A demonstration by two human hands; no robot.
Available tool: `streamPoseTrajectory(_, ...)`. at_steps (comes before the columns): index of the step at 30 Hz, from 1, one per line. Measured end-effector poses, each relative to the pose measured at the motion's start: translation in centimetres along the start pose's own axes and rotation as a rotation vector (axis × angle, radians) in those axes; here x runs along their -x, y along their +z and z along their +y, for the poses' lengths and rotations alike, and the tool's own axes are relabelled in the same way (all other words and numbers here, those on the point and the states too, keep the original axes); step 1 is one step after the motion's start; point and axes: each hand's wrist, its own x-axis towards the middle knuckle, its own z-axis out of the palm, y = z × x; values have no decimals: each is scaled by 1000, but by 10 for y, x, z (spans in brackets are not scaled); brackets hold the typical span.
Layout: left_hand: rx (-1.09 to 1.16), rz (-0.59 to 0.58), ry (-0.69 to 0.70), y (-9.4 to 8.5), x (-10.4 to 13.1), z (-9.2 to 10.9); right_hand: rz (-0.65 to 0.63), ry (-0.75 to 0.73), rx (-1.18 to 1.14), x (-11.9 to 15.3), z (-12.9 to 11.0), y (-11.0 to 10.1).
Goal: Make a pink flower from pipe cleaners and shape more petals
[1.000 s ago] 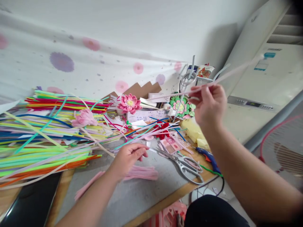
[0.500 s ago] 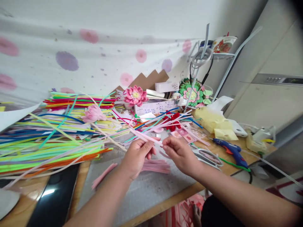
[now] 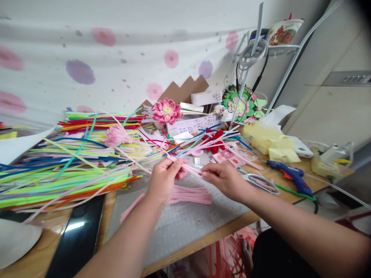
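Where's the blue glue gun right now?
In the head view, the blue glue gun lies on the table's right side, just right of the scissors and below the yellow paper.

Fuzzy, matt pink pipe cleaner (image 3: 189, 168) pinched between the left hand (image 3: 162, 181) and right hand (image 3: 223, 178), over a dull grey mat (image 3: 185, 224) with a speckled, rough look. At nine o'clock, a heap of pipe cleaners (image 3: 72, 162), soft and matt; at three o'clock, shiny metal scissors (image 3: 261, 182) and a glossy blue plastic glue gun (image 3: 290, 178) on the bare wooden table (image 3: 220, 233).
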Motion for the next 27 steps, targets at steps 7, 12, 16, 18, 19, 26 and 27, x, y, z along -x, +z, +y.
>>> streamPoseTrajectory(7,-4,34,-27,1,-3,3,-154,-84,240,1,4,-14)
streamPoseTrajectory(12,31,93,-37,-1,-7,2,-196,-31,27,2,16,-20)
streamPoseTrajectory(16,40,107,-29,-3,-9,0,-290,59,-20,5,16,-27)
streamPoseTrajectory(18,6,94,-21,-3,-8,-1,-363,6,37,6,15,-30)
streamPoseTrajectory(19,-10,89,-18,-3,-8,-1,-390,-14,62,7,15,-30)
streamPoseTrajectory(26,27,153,-42,-4,-7,-1,115,-84,153,9,23,-18)
streamPoseTrajectory(27,64,165,-57,-5,-8,0,216,-152,163,9,23,-16)
